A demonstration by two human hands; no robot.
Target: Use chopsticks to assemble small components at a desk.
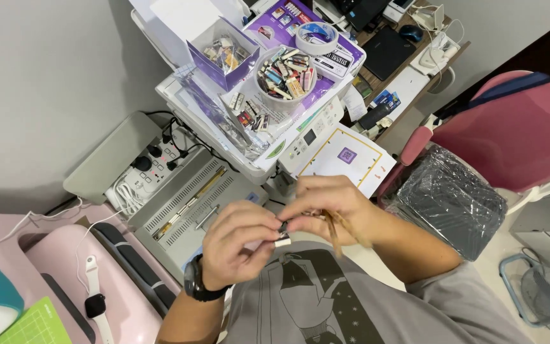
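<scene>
White and small, a block-shaped piece [282, 241] sits pinched in the left hand [240, 245] fingertips, close above the grey shirt; the right hand [332, 207] meets it there — gripping thin brownish sticks [335, 232]. Beyond stands a round tub [284, 75] of tiny packets.

Purple box [227, 54], pink chair [510, 134], grey printed shirt [326, 299], black wristwatch [198, 286].

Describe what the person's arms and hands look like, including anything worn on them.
Both hands are bare, with no gloves or rings visible. The left hand has a black wristwatch with a dark band on its wrist. The right hand wears nothing. Both forearms are uncovered; a grey short sleeve covers the right upper arm.
</scene>
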